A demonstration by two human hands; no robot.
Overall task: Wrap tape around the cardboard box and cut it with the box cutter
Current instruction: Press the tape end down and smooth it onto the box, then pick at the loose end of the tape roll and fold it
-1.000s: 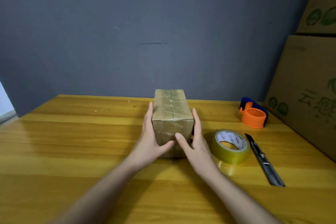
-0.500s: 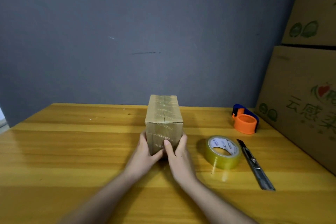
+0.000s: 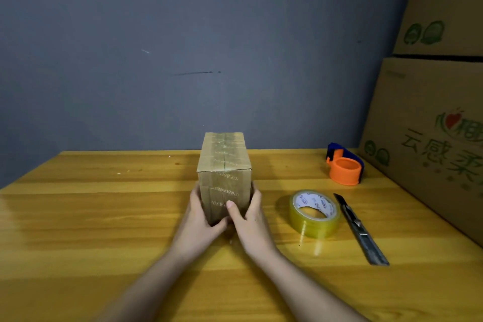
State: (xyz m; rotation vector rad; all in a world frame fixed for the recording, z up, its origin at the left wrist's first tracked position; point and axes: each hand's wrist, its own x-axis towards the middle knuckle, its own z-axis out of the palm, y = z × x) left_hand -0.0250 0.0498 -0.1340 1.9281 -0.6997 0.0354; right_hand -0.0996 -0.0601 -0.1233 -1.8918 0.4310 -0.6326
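Observation:
A small brown cardboard box (image 3: 224,165), covered with printed clear tape, stands on the wooden table (image 3: 104,217) at the centre. My left hand (image 3: 200,219) clasps its lower left side and my right hand (image 3: 249,219) clasps its lower right side, both thumbs on the near face. A roll of clear yellowish tape (image 3: 313,213) lies flat to the right of the box. The grey box cutter (image 3: 360,230) lies just right of the roll, pointing away from me.
An orange and blue tape dispenser (image 3: 343,165) sits at the back right of the table. Large printed cardboard cartons (image 3: 431,125) are stacked along the right edge. A grey wall (image 3: 183,47) rises behind the table.
My hands have slid down from the box's upper sides to its lower near corners. The camera view has tilted upward slightly.

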